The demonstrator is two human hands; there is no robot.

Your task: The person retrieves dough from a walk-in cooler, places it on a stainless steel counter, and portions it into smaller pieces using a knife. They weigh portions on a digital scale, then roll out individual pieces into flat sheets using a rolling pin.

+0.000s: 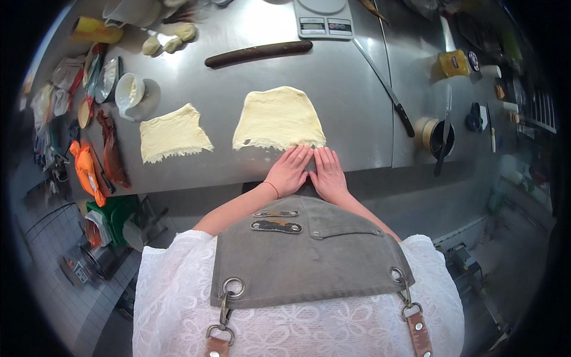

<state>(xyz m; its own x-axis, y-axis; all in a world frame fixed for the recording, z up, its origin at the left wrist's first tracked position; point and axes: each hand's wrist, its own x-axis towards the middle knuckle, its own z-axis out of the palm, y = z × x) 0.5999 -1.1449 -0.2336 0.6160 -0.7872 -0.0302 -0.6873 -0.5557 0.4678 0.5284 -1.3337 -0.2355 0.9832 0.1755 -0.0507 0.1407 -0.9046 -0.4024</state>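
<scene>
A flat, pale sheet of dough (pixel 278 118) lies on the steel table in front of me, its near edge ragged. My left hand (pixel 289 169) rests at the right part of that edge, fingers stretched out and fingertips on the dough. Close beside it my right hand (pixel 328 171) lies flat too, its fingertips touching the dough's near right corner. To the left is a smaller piece of flattened dough (pixel 175 135), also with a torn near edge. Beyond the larger sheet lies a dark rolling pin (pixel 259 53).
At the back stands a white kitchen scale (pixel 323 18). A long knife (pixel 392 98) lies to the right, near a round tin (pixel 427 132). On the left are a white cup (pixel 129 90), dough lumps (pixel 171 39) and an orange piping bag (pixel 87 172).
</scene>
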